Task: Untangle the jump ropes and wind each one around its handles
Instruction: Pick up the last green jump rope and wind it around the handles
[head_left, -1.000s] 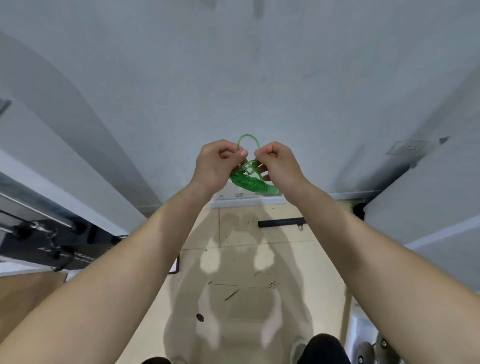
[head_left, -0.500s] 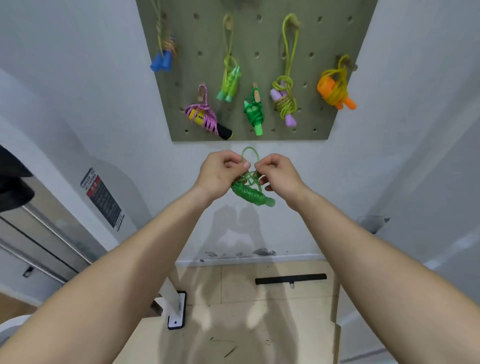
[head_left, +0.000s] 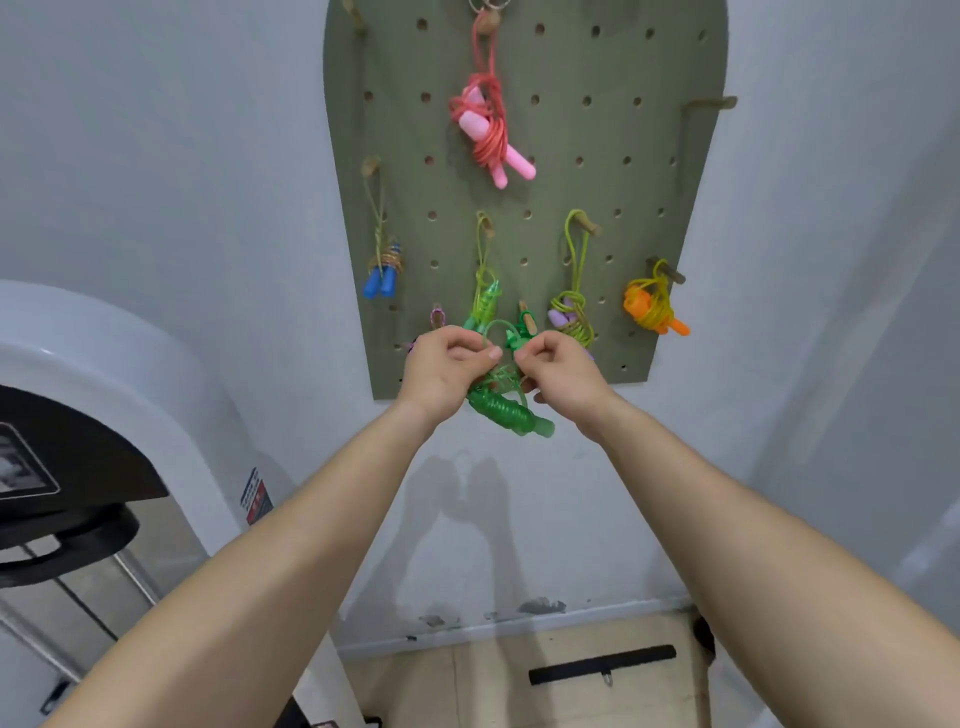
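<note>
Two bare forearms run up from the lower corners to the middle of the frame, where both hands meet. The left grip (head_left: 447, 364) is clenched, with thumb and forefinger pinching the cord. The right grip (head_left: 561, 370) is curled and pinching the same cord just beside it. The green rope (head_left: 506, 413) hangs just under and between them, already wound. Its long axis slants from upper left to lower right, with a handle end poking out at the lower right. Its free loop (head_left: 492, 325) arcs up between the thumbs, so neither hand is nearer. Beyond, on the wall, the pegboard (head_left: 597, 156) carries other wound ropes, including a pink rope (head_left: 488, 130) in the upper centre. The loop points up at the board, so hanging it would probably mean a lift up and forward.
</note>
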